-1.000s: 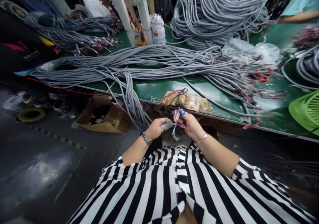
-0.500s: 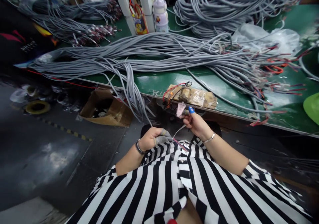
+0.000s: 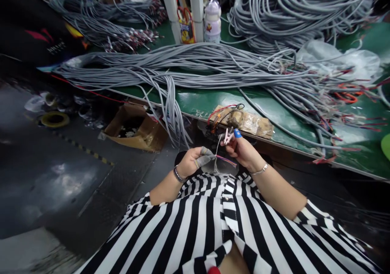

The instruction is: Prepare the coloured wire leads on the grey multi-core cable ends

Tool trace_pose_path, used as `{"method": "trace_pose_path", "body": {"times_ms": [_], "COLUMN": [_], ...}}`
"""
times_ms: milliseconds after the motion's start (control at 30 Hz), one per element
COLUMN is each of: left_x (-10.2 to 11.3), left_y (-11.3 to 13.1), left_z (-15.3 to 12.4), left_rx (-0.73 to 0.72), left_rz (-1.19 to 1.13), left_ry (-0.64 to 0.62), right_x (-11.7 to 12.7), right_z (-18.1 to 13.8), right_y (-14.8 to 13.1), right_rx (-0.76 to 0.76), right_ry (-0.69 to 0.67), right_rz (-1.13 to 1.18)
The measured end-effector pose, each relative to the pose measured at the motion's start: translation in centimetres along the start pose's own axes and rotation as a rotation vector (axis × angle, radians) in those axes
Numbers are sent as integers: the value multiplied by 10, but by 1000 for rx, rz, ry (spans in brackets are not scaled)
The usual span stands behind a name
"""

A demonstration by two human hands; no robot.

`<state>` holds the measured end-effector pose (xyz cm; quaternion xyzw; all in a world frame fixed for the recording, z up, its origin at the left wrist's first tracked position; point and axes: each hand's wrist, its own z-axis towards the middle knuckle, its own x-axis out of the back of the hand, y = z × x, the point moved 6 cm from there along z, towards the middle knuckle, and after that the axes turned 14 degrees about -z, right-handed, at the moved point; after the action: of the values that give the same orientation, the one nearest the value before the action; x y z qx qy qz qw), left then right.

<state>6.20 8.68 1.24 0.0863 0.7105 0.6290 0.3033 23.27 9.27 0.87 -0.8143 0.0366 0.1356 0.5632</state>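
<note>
My left hand [image 3: 192, 162], with grey finger covers on thumb and forefinger, pinches a grey cable near its stripped end. Thin coloured wires [image 3: 227, 160] fan out from that end toward the right. In my right hand [image 3: 243, 151], blue cover on one fingertip, is a small pink clip [image 3: 227, 137] like a clothes peg. A pale strand [image 3: 217, 145] runs from the cable end up to the clip and right fingers; whether the clip grips it I cannot tell. Both hands are in front of the table edge, above my lap.
Grey cables [image 3: 195, 79] lie along the green table [image 3: 195, 100], some hanging over its front edge. A taped cardboard piece [image 3: 251, 121] with wires lies at the edge. Behind stand a bottle [image 3: 212, 22] and a cable coil [image 3: 292, 18]. A cardboard box [image 3: 137, 132] sits below left.
The view has shifted, so the table appears farther right. The pink clip has turned and shows its two arms. The pale strand now rises steeply between the hands; both hands keep their hold.
</note>
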Motion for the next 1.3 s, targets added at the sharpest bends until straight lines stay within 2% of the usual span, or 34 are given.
{"method": "trace_pose_path", "body": {"times_ms": [133, 300, 500, 633, 1067, 1300], "left_x": [-4, -6, -14, -18, -22, -24], "left_y": [-1, -8, -9, -11, -17, -9], "left_z": [9, 23, 33, 36, 37, 20], "left_rx": [-14, 61, 54, 49, 104, 95], "left_rz": [-26, -59, -51, -20, -33, -49], "left_ry": [14, 32, -6, -12, 1, -21], "right_x": [-1, 3, -7, -4, -2, -4], "right_z": [1, 0, 8, 12, 20, 12], "right_y": [-5, -5, 7, 11, 9, 14], "right_rx": [21, 173, 14, -48, 14, 59], "right_ry": [60, 229, 104, 107, 212, 74], "right_rz": [-77, -89, 177, 303, 314, 343]}}
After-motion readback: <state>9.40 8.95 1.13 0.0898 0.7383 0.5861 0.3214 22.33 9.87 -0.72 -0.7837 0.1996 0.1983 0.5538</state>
